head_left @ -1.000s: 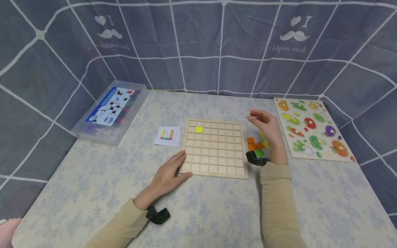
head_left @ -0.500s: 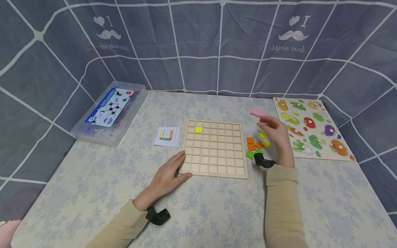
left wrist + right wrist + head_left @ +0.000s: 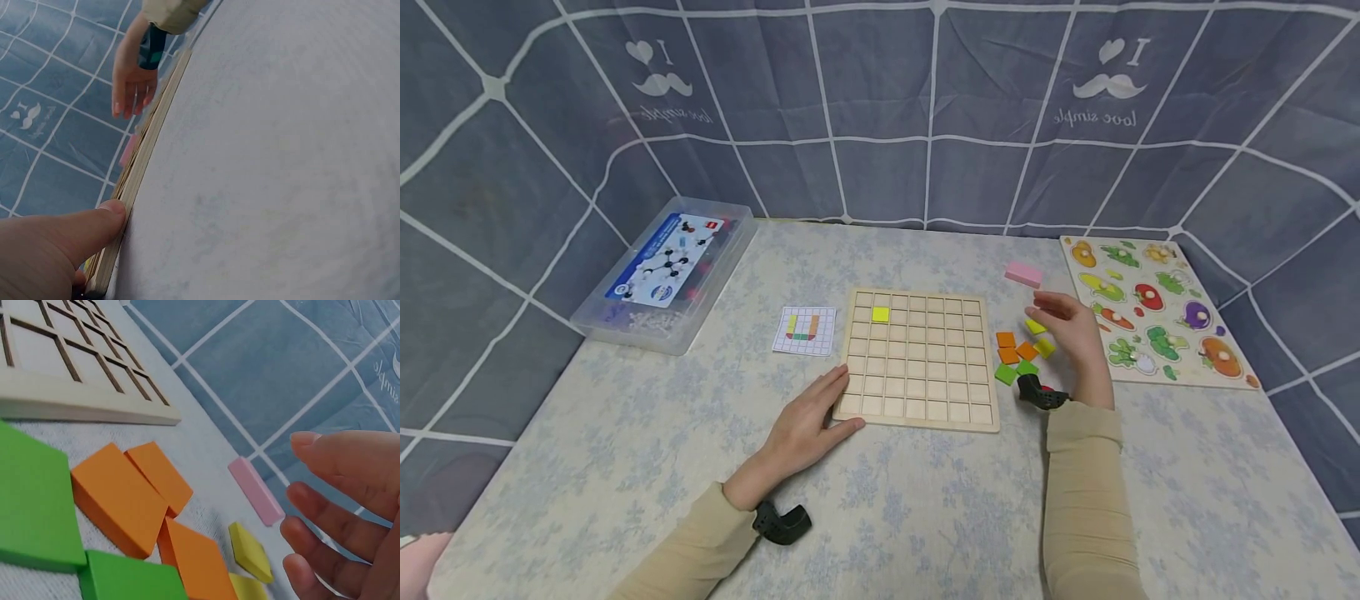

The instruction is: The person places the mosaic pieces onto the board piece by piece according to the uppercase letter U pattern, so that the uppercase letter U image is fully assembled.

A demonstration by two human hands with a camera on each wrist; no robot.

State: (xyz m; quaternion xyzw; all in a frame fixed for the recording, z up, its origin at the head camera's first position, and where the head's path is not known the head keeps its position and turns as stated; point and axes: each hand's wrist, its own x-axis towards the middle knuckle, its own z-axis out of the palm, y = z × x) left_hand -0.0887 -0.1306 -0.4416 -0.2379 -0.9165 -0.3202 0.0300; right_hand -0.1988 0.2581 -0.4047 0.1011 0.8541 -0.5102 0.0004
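A wooden grid board (image 3: 917, 358) lies flat mid-table, one yellow square tile (image 3: 881, 314) in its upper left part. My left hand (image 3: 805, 421) rests on its near left corner, fingers fairly straight along the left edge; the thumb (image 3: 94, 228) touches the near edge. To the board's right, my right hand (image 3: 1071, 333) hovers with nothing held, its fingers loosely bent and apart. Below and left of it lie orange tiles (image 3: 122, 500), green tiles (image 3: 1006, 375) and yellow tiles (image 3: 250, 553). Just beyond the fingertips is a pink block (image 3: 1023, 274).
Left of the board lies a pattern card (image 3: 805, 342) with a coloured U shape on a grid. A clear plastic case (image 3: 700, 321) stands at the back left. A vegetable puzzle board (image 3: 1172, 333) lies at the right. A tiled-print curtain (image 3: 880, 100) encloses the table.
My right hand has drawn back toward me and to the right, uncovering the pink block and more of the tiles. The left hand and the board stay put.
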